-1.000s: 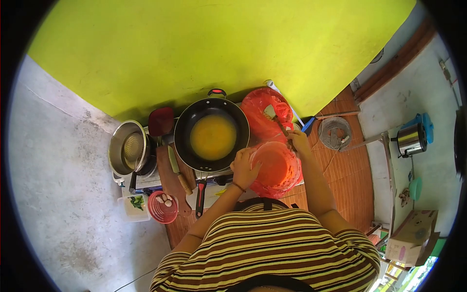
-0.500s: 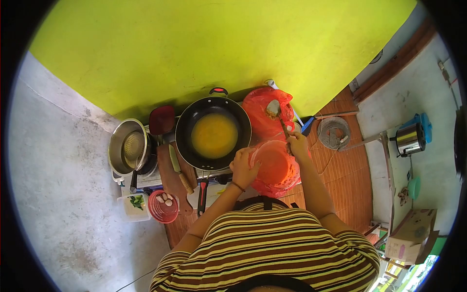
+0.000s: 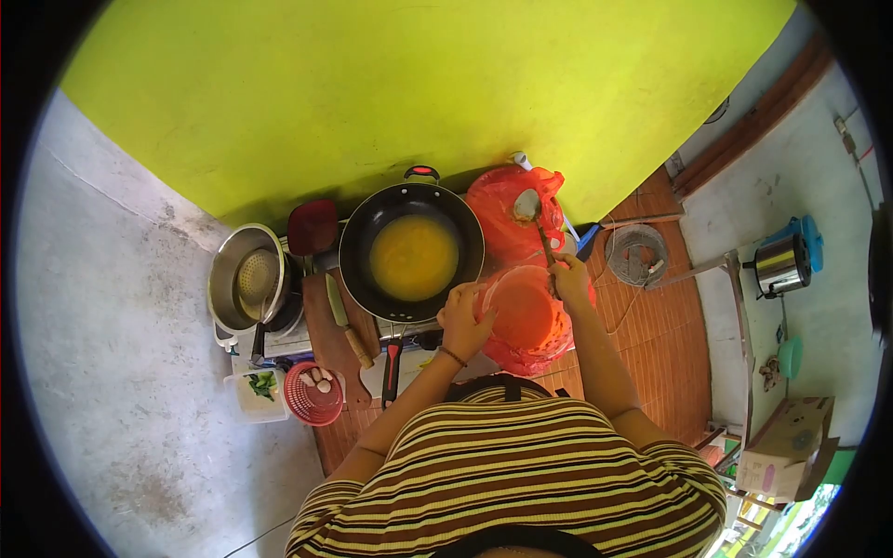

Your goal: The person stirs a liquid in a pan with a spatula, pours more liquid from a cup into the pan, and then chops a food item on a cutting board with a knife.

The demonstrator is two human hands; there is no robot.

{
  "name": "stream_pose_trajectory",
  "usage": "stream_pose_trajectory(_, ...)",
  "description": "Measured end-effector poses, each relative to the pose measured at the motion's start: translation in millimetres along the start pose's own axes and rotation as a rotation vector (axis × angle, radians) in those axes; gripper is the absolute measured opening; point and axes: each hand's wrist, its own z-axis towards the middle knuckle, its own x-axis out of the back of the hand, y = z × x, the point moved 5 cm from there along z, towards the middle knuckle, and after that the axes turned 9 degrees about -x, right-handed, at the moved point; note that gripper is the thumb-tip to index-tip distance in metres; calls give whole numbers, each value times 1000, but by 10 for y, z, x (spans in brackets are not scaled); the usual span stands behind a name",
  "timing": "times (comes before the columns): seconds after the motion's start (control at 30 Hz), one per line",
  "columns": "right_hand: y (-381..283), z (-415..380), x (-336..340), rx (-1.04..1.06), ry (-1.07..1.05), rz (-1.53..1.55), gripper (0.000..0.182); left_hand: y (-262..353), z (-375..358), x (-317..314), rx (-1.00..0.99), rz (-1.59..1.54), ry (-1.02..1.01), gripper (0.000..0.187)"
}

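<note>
Hands (image 3: 516, 302) around red tub (image 3: 523, 312), beside the wok (image 3: 412, 255).

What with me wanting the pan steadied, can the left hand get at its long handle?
Probably yes: the long handle sticks out uncovered nearby, though the left hand would have to leave the red container.

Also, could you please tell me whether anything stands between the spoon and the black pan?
Seen from above, part of the red bag lies between the spoon and the black pan; its height against the spoon's cannot be judged. The left hand is off that line.
</note>
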Motion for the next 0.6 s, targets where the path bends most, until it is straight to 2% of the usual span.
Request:
stream_pose_trajectory(0.17, 7, -52, -30, 6, 1, -21, 40, 21, -28, 35, 6, 24, 0, 44)
stream_pose_trajectory(0.27, 151, 84, 16, 3, -19, 106, 36, 42, -32, 64, 7, 39, -2, 44)
stream_pose_trajectory(0.37, 185, 87, 33, -98, -71, 311, 35, 25, -36, 75, -1, 29, 1, 45)
stream_pose_trajectory(0.47, 162, 21, 36, -266, -187, 546, 35, 27, -42, 110, 1, 32, 12, 46)
stream_pose_trajectory(0.6, 22, -220, 15, -282, -383, 623, 36, 36, -33, 235, 18, 49, 43, 46)
